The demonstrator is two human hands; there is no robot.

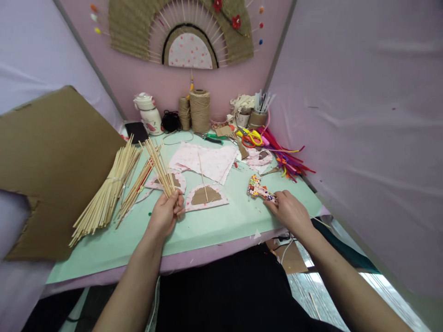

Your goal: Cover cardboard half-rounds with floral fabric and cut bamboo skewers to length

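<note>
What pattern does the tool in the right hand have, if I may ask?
The tool is white with multicoloured patches; head view.

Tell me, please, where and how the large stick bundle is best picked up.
I'd take the large stick bundle at its tie, coming from above and the right: it is gathered there but fans out at the near end, and the cardboard crowds its left.

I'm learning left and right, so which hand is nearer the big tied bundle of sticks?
Left. The left hand, holding thin sticks, is right beside the bundle. The right hand, holding a patterned tool, is much farther to the right.
</note>
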